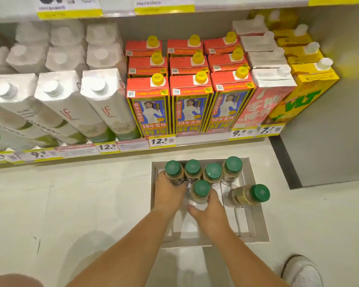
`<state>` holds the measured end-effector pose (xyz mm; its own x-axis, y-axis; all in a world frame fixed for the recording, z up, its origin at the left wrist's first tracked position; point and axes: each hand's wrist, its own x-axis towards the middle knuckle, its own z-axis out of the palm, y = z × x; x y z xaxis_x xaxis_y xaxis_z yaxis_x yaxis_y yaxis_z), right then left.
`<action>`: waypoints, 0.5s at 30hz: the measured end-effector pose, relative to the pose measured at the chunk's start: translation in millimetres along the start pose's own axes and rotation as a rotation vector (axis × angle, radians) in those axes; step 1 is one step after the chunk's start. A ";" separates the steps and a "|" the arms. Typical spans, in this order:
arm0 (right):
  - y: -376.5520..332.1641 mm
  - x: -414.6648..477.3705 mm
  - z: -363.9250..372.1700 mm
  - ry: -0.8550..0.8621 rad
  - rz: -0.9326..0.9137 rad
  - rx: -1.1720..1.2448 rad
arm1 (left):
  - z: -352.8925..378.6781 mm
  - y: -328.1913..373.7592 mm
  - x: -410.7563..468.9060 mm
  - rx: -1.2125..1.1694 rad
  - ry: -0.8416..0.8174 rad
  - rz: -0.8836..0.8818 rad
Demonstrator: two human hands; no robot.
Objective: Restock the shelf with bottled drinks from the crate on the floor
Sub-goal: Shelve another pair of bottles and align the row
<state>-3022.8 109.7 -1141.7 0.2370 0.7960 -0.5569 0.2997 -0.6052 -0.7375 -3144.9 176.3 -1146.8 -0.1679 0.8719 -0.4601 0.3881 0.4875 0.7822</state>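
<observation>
A white crate stands on the floor below the shelf and holds several green-capped clear bottles. A row of bottles stands upright along its far side. My left hand is wrapped around the far-left bottle in that row. My right hand grips a bottle just in front of the row. Another bottle leans to the right, apart from both hands. The near half of the crate is bare.
The bottom shelf with price tags carries white cartons at left, red and blue cartons in the middle, and pink and yellow cartons at right. A grey wall panel stands right. My white shoe is near the crate.
</observation>
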 end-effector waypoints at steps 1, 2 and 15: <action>2.6 5.5 1.1 0.017 -0.006 0.037 | 3.6 -2.6 3.1 -0.021 0.017 0.015; 4.7 9.9 1.8 0.038 -0.012 0.063 | 6.9 -4.2 5.3 -0.044 0.041 0.013; -14.6 -13.5 -13.1 0.085 -0.238 0.076 | -23.8 20.7 -26.8 -0.044 0.086 0.107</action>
<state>-3018.2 107.7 -1118.4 0.2456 0.9103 -0.3331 0.2866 -0.3965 -0.8722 -3154.0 164.2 -1108.2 -0.2056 0.9190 -0.3363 0.3680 0.3910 0.8436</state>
